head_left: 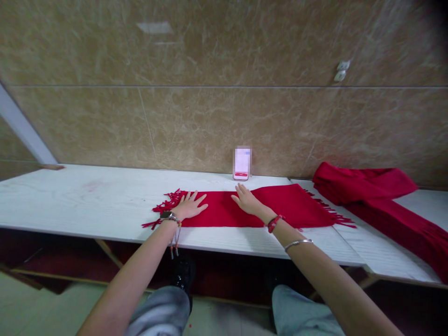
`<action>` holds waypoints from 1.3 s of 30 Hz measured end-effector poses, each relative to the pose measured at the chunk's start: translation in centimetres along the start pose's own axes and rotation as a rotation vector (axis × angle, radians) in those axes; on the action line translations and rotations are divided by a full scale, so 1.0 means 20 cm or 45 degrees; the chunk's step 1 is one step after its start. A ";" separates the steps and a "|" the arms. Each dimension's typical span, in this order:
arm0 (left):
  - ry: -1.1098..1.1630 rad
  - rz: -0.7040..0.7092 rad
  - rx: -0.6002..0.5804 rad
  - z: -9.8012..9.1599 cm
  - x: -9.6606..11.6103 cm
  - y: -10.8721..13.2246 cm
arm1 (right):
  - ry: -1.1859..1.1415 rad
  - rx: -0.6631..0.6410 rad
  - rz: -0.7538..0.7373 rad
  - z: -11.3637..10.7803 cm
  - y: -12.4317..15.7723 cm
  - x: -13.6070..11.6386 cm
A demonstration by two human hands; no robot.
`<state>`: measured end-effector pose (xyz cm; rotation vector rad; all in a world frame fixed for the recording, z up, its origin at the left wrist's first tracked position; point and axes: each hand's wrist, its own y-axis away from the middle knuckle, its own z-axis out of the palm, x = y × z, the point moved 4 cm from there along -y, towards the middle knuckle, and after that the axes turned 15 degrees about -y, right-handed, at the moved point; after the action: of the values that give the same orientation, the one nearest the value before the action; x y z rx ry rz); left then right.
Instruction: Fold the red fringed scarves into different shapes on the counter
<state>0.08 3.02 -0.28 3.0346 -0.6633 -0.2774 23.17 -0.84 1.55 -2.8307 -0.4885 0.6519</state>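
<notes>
Left hand point(189, 206) and right hand point(248, 201) splayed, gripping nothing, over the red fringed scarf point(221, 211) on the white countertop point(87, 200); smoothing favours even outward pressure, though the right one's full contact is hard to confirm.

Dark-faced watch point(168, 215), red bracelet point(274, 224), silver bangle point(298, 243), grey-blue trousers point(159, 308)

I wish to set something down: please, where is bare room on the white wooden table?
The table is bare left of the fringed red cloth, before the brown marbled wall; a smaller patch, near front, lies between that cloth and folded red fabric. Its middle is crowded by left hand, right hand and pale-screened phone.
</notes>
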 end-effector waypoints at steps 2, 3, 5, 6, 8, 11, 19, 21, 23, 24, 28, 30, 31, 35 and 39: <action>-0.013 0.099 0.005 -0.03 0.00 -0.02 | -0.039 -0.035 -0.191 -0.01 0.07 -0.16; -0.026 0.159 0.026 -0.05 0.00 -0.03 | -0.045 -0.086 -0.260 0.00 0.11 -0.24; -0.047 0.278 0.086 -0.11 0.01 -0.06 | -0.047 -0.178 -0.316 0.00 0.20 -0.36; -0.047 0.336 0.105 -0.13 0.02 -0.09 | -0.030 -0.208 -0.329 0.00 0.23 -0.41; -0.009 0.441 0.104 -0.18 0.05 -0.14 | 0.047 -0.249 -0.345 0.00 0.28 -0.47; 0.097 0.488 0.058 -0.22 0.09 -0.25 | 0.201 -0.311 -0.376 0.01 0.30 -0.50; 0.236 0.458 0.000 -0.21 0.17 -0.50 | 0.312 -0.193 -0.299 0.02 0.28 -0.49; 0.276 0.485 -0.017 -0.21 0.19 -0.53 | 0.334 -0.141 -0.292 0.01 0.29 -0.49; 0.317 0.499 -0.027 -0.20 0.20 -0.56 | 0.351 -0.136 -0.279 0.01 0.30 -0.47; 0.334 0.495 -0.026 -0.19 0.21 -0.57 | 0.361 -0.141 -0.266 0.01 0.31 -0.47; 0.382 0.444 0.000 -0.18 0.23 -0.59 | 0.416 -0.136 -0.195 -0.01 0.31 -0.43; 0.408 0.432 0.010 -0.18 0.24 -0.60 | 0.442 -0.116 -0.183 -0.02 0.32 -0.43; 0.422 0.428 0.011 -0.18 0.25 -0.60 | 0.453 -0.114 -0.181 -0.02 0.32 -0.43; 0.494 0.408 0.005 -0.19 0.27 -0.61 | 0.485 -0.147 -0.185 -0.02 0.35 -0.42; 0.606 0.396 -0.013 -0.20 0.27 -0.60 | 0.494 -0.170 -0.206 -0.03 0.36 -0.40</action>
<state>10.64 11.62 1.94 2.7589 -1.0480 0.4307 18.70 -10.45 3.25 -2.8947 -0.6981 0.0360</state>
